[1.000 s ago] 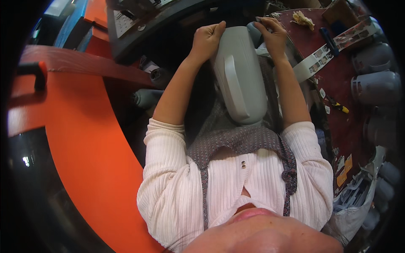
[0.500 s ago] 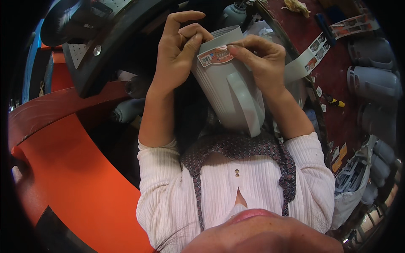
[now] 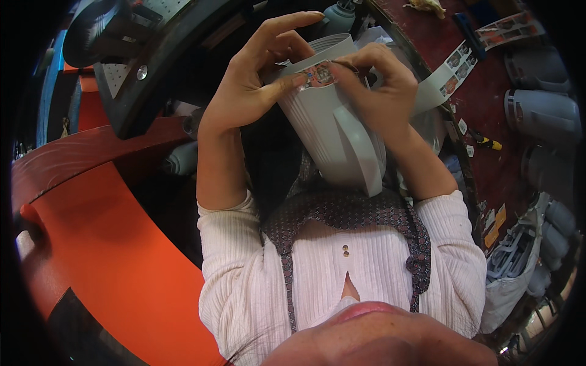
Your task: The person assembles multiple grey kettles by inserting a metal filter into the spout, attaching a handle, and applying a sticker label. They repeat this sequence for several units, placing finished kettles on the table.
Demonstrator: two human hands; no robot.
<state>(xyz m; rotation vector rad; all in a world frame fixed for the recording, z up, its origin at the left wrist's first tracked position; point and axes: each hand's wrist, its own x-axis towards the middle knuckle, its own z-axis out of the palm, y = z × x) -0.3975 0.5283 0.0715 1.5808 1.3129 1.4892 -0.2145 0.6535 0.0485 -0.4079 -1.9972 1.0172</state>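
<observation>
A light grey plastic pitcher point(image 3: 323, 140) with ribbed sides lies tilted in front of my body, its handle point(image 3: 361, 152) toward me. Near its rim is a small, colourful printed label point(image 3: 318, 75). My left hand point(image 3: 259, 76) grips the pitcher at the rim: its thumb presses the label's left end, the index finger reaches out above, and the other fingers go behind the rim. At the label's right end, the thumb and index finger of my right hand point(image 3: 384, 91) are pinched together. Whether the label lies fully flat is hidden by my fingers.
On the dark red table point(image 3: 488, 177) at right, a strip of labels point(image 3: 448, 76) curls toward my right wrist. Grey pitchers point(image 3: 543, 116), a yellow-black cutter point(image 3: 488, 143) and a white sack of handles point(image 3: 513, 262) are there too. An orange surface point(image 3: 122, 256) fills the left.
My left hand has shifted, bringing its thumb down onto the label's left end. My right hand has turned slightly upward at the label's other end. The pitcher has barely moved.
</observation>
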